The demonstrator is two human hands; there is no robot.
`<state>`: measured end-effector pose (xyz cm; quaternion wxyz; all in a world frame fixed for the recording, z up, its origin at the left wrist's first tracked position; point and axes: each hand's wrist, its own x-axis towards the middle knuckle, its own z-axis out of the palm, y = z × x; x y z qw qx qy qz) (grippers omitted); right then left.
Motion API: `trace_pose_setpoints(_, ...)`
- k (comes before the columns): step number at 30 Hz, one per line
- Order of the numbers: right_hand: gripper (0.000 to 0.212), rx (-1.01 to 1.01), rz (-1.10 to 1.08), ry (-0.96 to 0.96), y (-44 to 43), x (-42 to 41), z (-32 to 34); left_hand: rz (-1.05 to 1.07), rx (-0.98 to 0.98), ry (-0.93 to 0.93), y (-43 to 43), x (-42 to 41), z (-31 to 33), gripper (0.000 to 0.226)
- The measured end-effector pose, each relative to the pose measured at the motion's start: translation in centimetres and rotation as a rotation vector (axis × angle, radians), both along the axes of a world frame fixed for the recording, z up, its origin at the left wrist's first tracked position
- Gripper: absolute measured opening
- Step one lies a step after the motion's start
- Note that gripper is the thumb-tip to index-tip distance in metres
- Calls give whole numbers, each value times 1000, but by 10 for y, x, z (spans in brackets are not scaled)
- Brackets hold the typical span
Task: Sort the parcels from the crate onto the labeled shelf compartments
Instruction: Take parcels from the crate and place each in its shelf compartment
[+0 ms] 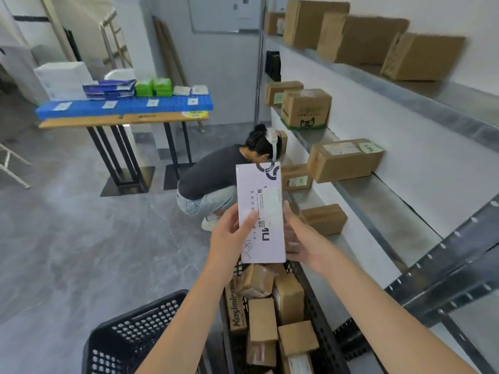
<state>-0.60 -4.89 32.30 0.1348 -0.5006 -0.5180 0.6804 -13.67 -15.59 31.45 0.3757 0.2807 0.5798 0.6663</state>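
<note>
Gripping white parcel (260,211) between left fingers (250,220) and right fingers (291,218)

From the wearer, a parcel (260,211) sits at twelve o'clock between the left hand (229,238) and right hand (299,238), above a crate (321,319) of boxes (263,319), with a second crate (129,330) at seven o'clock. Shelves (391,201) bearing cartons (345,160) run from one to four o'clock. A person (213,176) crouches behind the parcel, and a table (121,122) at ten o'clock carries what may be packets (154,87).

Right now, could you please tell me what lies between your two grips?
The white parcel lies there: the left grip pinches its left edge, the right grip holds its right edge. The head view shows this.
</note>
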Motion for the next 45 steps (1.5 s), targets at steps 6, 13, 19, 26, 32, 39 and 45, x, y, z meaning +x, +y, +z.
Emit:
trace_pose_setpoints(6, 78, -72, 54, 161, 5, 14, 8, -50, 16, 61, -5, -1, 9, 41)
trace_pose_setpoints(13, 73, 131, 11, -5, 4, 6, 19, -35, 57, 291, -9, -23, 31, 101)
trace_pose_setpoints(19, 66, 321, -29, -42, -1, 1, 33, -29, 36, 296, -10, -30, 35, 77)
trace_pose_setpoints(26, 62, 407, -218, 131, 5, 1, 32, 170, 19, 54, -5, -40, 27, 67)
trace_pose_setpoints(32, 64, 588, -306, 192, -2, -4, 36, 279, 43, -34, -7, -41, 37, 47)
trace_pose_setpoints(39, 59, 778, -285, 320, -12, -3, 62, 290, 92, 31, -18, -45, 51, 41)
trace_pose_setpoints(45, 37, 723, -332, 418, -7, -6, 82, 301, 197, 55, -34, -39, 76, 37)
